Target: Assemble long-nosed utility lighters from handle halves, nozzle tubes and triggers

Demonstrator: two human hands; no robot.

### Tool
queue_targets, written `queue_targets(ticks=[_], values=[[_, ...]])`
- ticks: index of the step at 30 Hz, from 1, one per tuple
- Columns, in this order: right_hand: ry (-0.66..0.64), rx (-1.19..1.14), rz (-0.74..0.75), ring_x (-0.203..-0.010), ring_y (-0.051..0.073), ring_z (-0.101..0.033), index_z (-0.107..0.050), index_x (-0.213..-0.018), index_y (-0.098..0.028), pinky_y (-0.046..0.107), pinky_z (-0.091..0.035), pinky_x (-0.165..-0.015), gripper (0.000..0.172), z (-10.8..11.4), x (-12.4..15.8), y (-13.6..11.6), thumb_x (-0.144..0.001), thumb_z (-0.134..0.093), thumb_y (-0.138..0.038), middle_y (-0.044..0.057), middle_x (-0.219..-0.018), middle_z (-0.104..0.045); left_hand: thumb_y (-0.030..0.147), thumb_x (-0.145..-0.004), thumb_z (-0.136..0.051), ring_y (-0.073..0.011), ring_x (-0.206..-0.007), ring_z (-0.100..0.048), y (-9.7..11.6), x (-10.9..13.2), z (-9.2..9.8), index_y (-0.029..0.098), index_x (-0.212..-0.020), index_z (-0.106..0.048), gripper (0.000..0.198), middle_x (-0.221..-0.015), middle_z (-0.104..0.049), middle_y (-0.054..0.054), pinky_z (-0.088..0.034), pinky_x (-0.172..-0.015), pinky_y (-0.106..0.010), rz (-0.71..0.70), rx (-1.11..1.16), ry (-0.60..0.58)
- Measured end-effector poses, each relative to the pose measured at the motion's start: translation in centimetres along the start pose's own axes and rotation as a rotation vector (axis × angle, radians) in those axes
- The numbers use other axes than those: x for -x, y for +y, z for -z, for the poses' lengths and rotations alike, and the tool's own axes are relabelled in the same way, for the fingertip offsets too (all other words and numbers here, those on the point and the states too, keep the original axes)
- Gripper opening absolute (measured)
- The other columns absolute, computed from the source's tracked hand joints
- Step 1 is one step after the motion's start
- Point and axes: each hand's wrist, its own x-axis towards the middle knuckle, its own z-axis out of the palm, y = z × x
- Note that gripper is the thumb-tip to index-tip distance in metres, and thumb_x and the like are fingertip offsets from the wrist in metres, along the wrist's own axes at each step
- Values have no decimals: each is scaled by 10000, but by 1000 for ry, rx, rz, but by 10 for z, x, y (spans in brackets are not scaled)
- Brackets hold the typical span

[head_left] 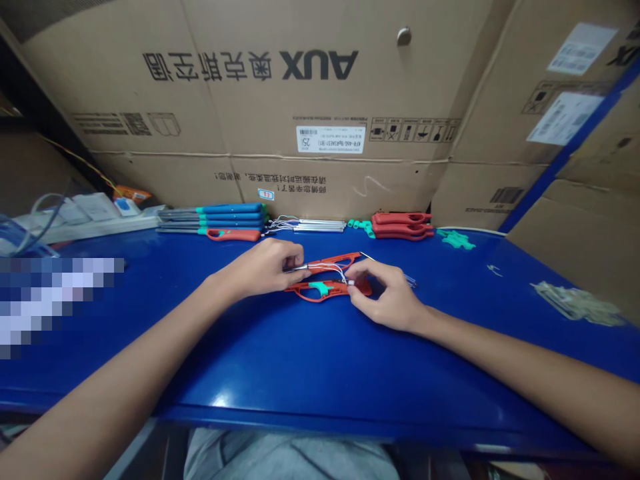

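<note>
Near the middle of the blue table, my left hand pinches a thin metal tube with white wires running from its right end. Closed around a small white piece at the other end of the wires is my right hand. Between and below my hands lies an orange shell half with a green trigger in it. A second orange shell half lies just behind it, partly covered by my left fingers.
Blue-handled lighters, an orange lighter, metal tubes, red shells and green parts line the back before a cardboard wall. A power strip stands left; clear bags lie right.
</note>
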Motion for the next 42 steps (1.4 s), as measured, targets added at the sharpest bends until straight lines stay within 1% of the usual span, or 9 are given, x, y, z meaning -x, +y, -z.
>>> queue_targets(ticks=[3,8,11,17,22,26,32,37,42], values=[[-16,1,-1,-579,106,-561,-607,-780,-180,235,-474,-567,95,0,-1,-2,-746,-592,-93,-4,-704,-644,369,-838,-611,-100,-537,-442,0,0,2,158,-738,-594,234,-619,-551,19,-299,-505,-232,3,25,-32],[-16,34,2,-591,108,-560,-625,-777,-177,241,-474,-580,89,0,-1,0,-756,-600,-95,0,-710,-648,391,-827,-616,-118,-590,-505,-3,1,7,151,-822,-661,245,-679,-602,-7,-351,-538,-234,8,79,-86],[-22,46,7,-617,116,-574,-634,-788,-177,250,-482,-599,80,-1,-1,2,-777,-598,-105,9,-728,-658,388,-807,-628,-122,-609,-527,-5,1,8,147,-811,-673,246,-699,-620,-16,-378,-551,-232,10,110,-93],[-36,61,7,-642,129,-602,-656,-835,-160,260,-494,-613,64,-3,-1,3,-819,-599,-134,37,-758,-679,351,-771,-636,-122,-589,-543,-3,2,6,151,-805,-674,207,-665,-620,-2,-387,-524,-224,76,166,-173],[-42,77,26,-715,147,-642,-664,-894,-148,275,-511,-672,86,-3,0,3,-865,-583,-151,64,-832,-709,318,-761,-633,-114,-570,-537,-1,2,6,154,-800,-665,173,-642,-609,11,-396,-522,-216,66,182,-206],[-61,90,44,-771,160,-659,-659,-915,-154,285,-517,-715,88,-3,0,4,-886,-577,-157,68,-867,-717,338,-766,-641,-110,-550,-536,-3,3,7,151,-789,-663,190,-617,-598,15,-389,-510,-213,70,203,-233],[-87,118,48,-768,171,-645,-653,-903,-176,310,-510,-718,84,-2,0,4,-867,-582,-151,55,-852,-701,384,-766,-665,-121,-586,-567,-7,3,8,155,-835,-675,239,-669,-632,0,-408,-536,-212,92,276,-291],[-113,134,37,-761,171,-619,-647,-877,-191,328,-497,-719,87,-2,0,4,-849,-581,-143,42,-835,-683,366,-746,-684,-117,-575,-552,-9,3,8,159,-826,-678,223,-665,-623,3,-393,-529,-207,99,276,-288],[-131,139,30,-778,183,-614,-640,-853,-182,345,-491,-726,89,-2,0,3,-828,-576,-126,54,-837,-678,355,-762,-660,-122,-588,-574,-8,3,8,159,-826,-680,208,-680,-644,-7,-412,-539,-209,99,275,-296]])
